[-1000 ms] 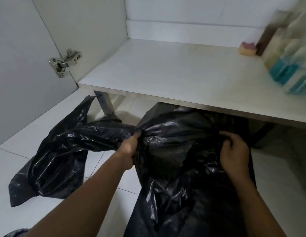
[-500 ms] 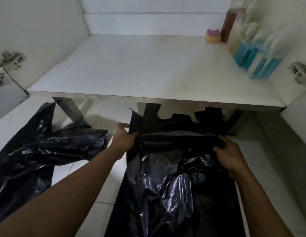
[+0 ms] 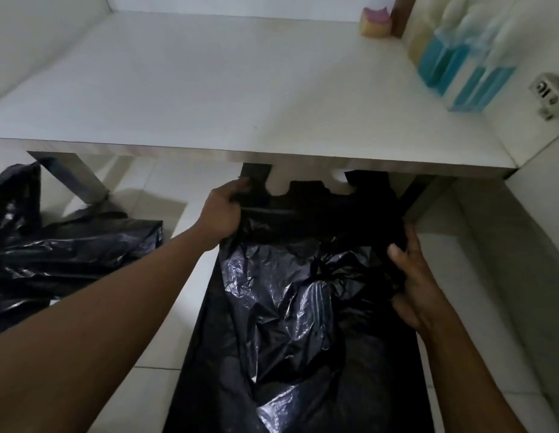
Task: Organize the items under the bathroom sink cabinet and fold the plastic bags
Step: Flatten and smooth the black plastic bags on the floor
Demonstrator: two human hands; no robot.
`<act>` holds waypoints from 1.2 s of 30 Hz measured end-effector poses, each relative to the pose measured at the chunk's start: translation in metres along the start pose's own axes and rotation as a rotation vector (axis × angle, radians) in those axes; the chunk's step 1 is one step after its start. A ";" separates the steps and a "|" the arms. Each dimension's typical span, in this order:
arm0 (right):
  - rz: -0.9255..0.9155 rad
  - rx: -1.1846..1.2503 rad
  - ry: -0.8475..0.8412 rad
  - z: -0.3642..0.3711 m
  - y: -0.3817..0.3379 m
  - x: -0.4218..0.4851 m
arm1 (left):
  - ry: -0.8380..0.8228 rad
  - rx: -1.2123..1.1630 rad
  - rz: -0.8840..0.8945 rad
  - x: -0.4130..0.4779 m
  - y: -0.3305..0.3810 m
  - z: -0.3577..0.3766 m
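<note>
A black plastic bag [image 3: 290,323] lies spread lengthwise on the white tiled floor in front of the cabinet, its two handles reaching under the shelf edge. My left hand [image 3: 223,210] grips the bag's upper left corner by the left handle. My right hand [image 3: 412,282] pinches the bag's right edge. A second black plastic bag [image 3: 62,257] lies crumpled on the floor at the left, apart from both hands.
The white cabinet shelf [image 3: 228,89] spans the top. At its right stand blue-liquid bottles [image 3: 459,64], a brown bottle [image 3: 401,14] and a small pink and yellow item [image 3: 375,21]. A metal leg [image 3: 75,176] stands at the left, a door hinge [image 3: 550,95] at far right.
The bunched bag has been pulled flat and stretched out along the floor. Both hands shifted out to its upper corners, and the view has swung right, toward the shelf.
</note>
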State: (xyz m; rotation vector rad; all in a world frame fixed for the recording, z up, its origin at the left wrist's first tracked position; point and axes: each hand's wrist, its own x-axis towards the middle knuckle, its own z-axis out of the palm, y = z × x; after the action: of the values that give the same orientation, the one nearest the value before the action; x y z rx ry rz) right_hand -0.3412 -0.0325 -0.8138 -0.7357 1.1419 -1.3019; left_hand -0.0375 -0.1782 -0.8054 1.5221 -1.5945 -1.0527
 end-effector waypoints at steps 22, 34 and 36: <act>0.077 -0.349 0.099 0.002 -0.005 -0.015 | 0.269 0.146 -0.172 0.050 0.018 0.003; 0.044 -0.633 0.083 0.012 -0.004 -0.047 | -0.138 0.838 0.191 -0.159 -0.038 0.051; 0.138 -0.635 0.126 0.002 -0.014 -0.053 | -0.186 0.846 0.209 -0.160 -0.035 0.046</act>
State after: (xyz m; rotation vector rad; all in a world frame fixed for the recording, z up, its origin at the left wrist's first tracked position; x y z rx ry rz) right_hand -0.3383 0.0156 -0.7888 -1.0186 1.7081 -0.8726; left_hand -0.0506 -0.0144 -0.8486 1.7303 -2.4565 -0.4016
